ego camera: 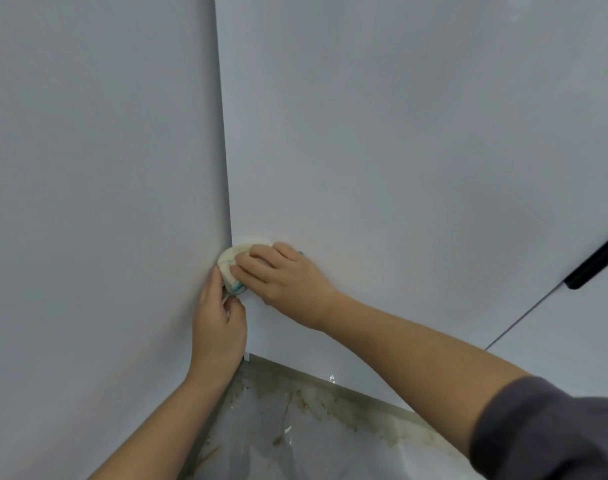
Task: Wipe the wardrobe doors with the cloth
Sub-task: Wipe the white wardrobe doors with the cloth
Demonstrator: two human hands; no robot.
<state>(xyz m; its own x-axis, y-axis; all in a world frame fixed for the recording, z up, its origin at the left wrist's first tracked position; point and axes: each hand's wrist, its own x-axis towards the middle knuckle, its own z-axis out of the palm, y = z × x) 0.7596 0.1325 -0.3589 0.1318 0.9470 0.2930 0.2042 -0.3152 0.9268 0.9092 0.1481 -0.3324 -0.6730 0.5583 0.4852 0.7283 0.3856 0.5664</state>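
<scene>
A pale grey wardrobe door (382,150) fills the middle and right of the view. A second grey panel (98,185) meets it at an inner corner on the left. My right hand (281,275) presses a bunched white cloth with blue-green stripes (230,261) flat against the door, low down and right at that corner. My left hand (219,320) sits just below the cloth at the panel's edge, fingers curled and touching the cloth's lower end. Much of the cloth is hidden under my right fingers.
A black bar handle (597,261) runs along the door's right edge, beside the seam to a further door (572,334). Below the doors lies a grey floor (295,438) with brown stains and scattered debris. A dark sleeve (552,431) covers my right upper arm.
</scene>
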